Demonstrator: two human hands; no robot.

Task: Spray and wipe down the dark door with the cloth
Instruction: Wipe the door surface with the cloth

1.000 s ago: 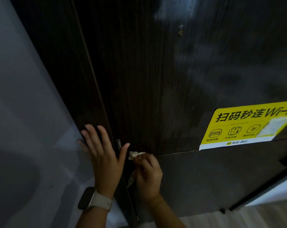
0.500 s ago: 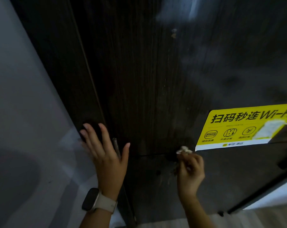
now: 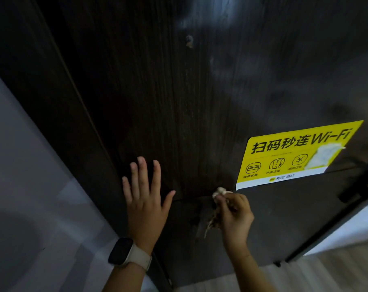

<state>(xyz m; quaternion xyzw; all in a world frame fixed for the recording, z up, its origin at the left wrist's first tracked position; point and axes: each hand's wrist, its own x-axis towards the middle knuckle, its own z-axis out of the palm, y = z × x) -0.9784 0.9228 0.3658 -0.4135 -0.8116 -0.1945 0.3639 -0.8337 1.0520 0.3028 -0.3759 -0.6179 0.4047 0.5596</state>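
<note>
Left hand point(image 3: 146, 199) lying flat, fingers spread, against dark wood-grain door point(image 3: 178, 102), right hand point(image 3: 234, 216) pinching small crumpled pale cloth point(image 3: 220, 191) against door, just beside yellow rectangular Wi-Fi sticker point(image 3: 292, 157)

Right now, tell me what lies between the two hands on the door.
In the head view, only bare dark door and its horizontal seam lie between the flat left hand and the right hand pinching the cloth.

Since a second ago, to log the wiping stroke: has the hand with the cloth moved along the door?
Yes. The right hand, pinching the cloth, moved rightward along the door seam, from beside the left hand to just below the yellow sticker.
</note>
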